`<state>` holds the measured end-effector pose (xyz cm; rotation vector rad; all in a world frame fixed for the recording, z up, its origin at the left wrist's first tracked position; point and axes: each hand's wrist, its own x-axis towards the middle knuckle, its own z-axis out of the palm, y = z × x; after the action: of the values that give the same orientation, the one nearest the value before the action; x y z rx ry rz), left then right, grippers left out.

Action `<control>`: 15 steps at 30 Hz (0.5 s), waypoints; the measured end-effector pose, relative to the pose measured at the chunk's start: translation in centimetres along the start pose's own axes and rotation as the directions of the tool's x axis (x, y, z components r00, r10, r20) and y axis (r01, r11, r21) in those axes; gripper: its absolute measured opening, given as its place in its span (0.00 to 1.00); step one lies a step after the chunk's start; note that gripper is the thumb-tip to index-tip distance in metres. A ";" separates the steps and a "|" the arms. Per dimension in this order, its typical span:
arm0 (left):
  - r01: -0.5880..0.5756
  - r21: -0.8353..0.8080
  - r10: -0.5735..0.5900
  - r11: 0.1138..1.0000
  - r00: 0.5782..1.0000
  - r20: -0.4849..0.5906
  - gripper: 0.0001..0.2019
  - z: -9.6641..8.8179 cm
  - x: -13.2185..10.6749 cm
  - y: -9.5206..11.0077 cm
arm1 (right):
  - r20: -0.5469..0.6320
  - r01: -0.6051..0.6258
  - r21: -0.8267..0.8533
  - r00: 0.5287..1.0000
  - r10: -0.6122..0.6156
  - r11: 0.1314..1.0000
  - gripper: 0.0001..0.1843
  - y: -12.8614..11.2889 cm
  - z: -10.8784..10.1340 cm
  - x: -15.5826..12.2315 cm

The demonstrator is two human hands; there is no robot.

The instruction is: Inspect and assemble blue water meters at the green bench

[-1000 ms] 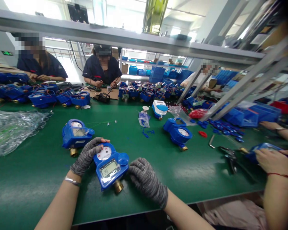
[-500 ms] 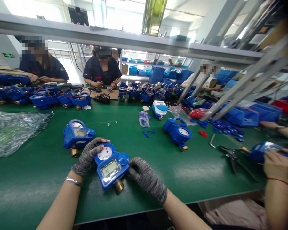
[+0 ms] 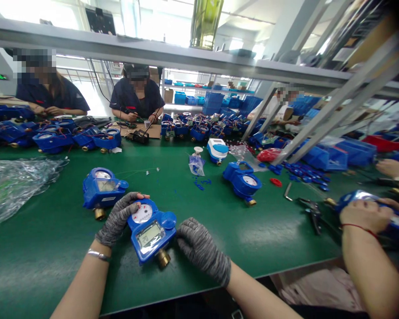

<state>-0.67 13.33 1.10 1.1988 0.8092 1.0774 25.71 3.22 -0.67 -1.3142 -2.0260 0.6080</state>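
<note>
A blue water meter (image 3: 152, 235) with a white dial, a lit display and a brass fitting rests on the green table in front of me. Its round blue lid stands raised beside the display. My left hand (image 3: 119, 218), in a grey fingerless glove, grips the meter's dial end, thumb near the dial. Close by the meter's right side is my right hand (image 3: 201, 248), gloved alike, its fingers curled together. Whatever its fingertips may hold is hidden, and I cannot tell whether they touch the meter. Another blue meter (image 3: 103, 188) lies just behind my left hand.
Further back lie a third blue meter (image 3: 242, 181), a white-and-blue meter (image 3: 217, 151) and a small plastic bag (image 3: 196, 165). Pliers (image 3: 311, 212) and a hex key (image 3: 288, 192) are at right, beside a co-worker's hand (image 3: 365, 216) on another meter. Clear plastic wrap (image 3: 20, 184) covers the far left.
The view has shifted slightly, moving the scene left. My left hand keeps its grip, and my right hand stays curled beside the meter. The co-worker's hands at right have moved about their meter.
</note>
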 end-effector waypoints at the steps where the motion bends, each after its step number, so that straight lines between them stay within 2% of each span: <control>1: 0.001 0.003 -0.001 1.000 1.000 -0.003 0.14 0.0 0.0 0.0 | 0.001 -0.032 0.047 0.999 0.032 0.998 0.09 0.1 0.0 -0.2; 3: 0.002 0.007 -0.002 1.000 1.000 -0.009 0.14 0.0 0.0 0.1 | 0.029 -0.182 0.253 0.983 0.181 0.950 0.10 0.4 0.1 -0.1; 4: 0.003 0.009 -0.003 1.000 1.000 -0.013 0.14 0.0 0.0 0.1 | 0.073 -0.272 0.382 0.962 0.265 0.883 0.12 0.5 0.2 0.1; 6: 0.006 0.015 -0.005 1.000 1.000 -0.022 0.15 0.0 0.0 0.1 | 0.223 -0.435 0.601 0.897 0.382 0.671 0.18 0.8 0.6 0.7; 8: 0.014 0.026 -0.013 1.000 0.999 -0.030 0.15 0.0 0.0 0.1 | 0.366 -0.530 0.701 0.841 0.398 0.477 0.24 1.0 1.2 1.4; 9: 0.018 0.030 -0.017 0.999 0.999 -0.034 0.15 0.0 0.0 0.1 | 0.416 -0.558 0.718 0.823 0.388 0.415 0.26 1.1 1.5 1.7; 11: 0.020 0.038 -0.019 0.999 0.999 -0.040 0.16 -0.1 -0.1 0.0 | 0.467 -0.588 0.725 0.803 0.371 0.360 0.28 1.2 2.0 2.1; 15: 0.053 0.065 -0.047 0.997 0.995 -0.086 0.19 -0.6 -0.4 -0.4 | 0.477 -0.605 0.717 0.788 0.390 0.347 0.32 1.2 2.3 2.4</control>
<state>-1.22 13.13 0.54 1.1888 0.9427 1.0729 24.02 5.77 -2.44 -1.1999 -1.0330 1.8536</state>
